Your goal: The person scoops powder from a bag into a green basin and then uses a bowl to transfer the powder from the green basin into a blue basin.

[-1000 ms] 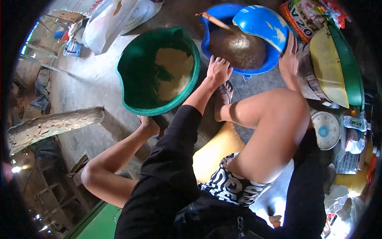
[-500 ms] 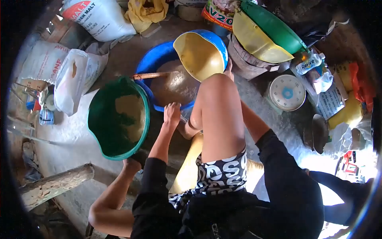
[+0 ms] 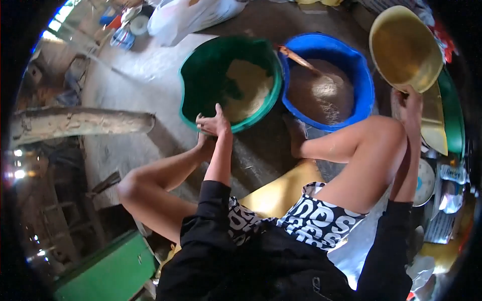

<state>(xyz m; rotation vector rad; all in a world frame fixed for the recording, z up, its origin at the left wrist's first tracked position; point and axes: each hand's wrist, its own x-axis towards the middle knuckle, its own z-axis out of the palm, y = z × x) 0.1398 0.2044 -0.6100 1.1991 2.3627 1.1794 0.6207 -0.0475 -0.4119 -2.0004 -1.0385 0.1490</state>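
My right hand (image 3: 409, 103) grips the rim of a pale yellow plastic basin (image 3: 405, 47), held tilted at the upper right with its inside facing me. My left hand (image 3: 216, 123) is at the near rim of a green basin (image 3: 187, 95), thumb raised and fingers apart. Pale, fine meal (image 3: 253, 93) lies in the green basin. Beside it stands a blue basin (image 3: 362, 75) with brownish, grainy material (image 3: 321, 95) inside. A wooden-looking handle (image 3: 299, 60) rests across the blue basin's left rim, its far end in the grains.
A rough log (image 3: 85, 124) juts in from the left. White sacks (image 3: 196, 17) lie at the back. On the right are a green basin (image 3: 454, 115), a round dial scale (image 3: 424, 180) and a plastic bottle (image 3: 452, 173). My bent legs flank the floor space before the basins.
The view has swung left. My left hand has gone from beside the blue basin to the green basin's near rim. My right hand has carried the yellow basin rightward, away from the blue one.
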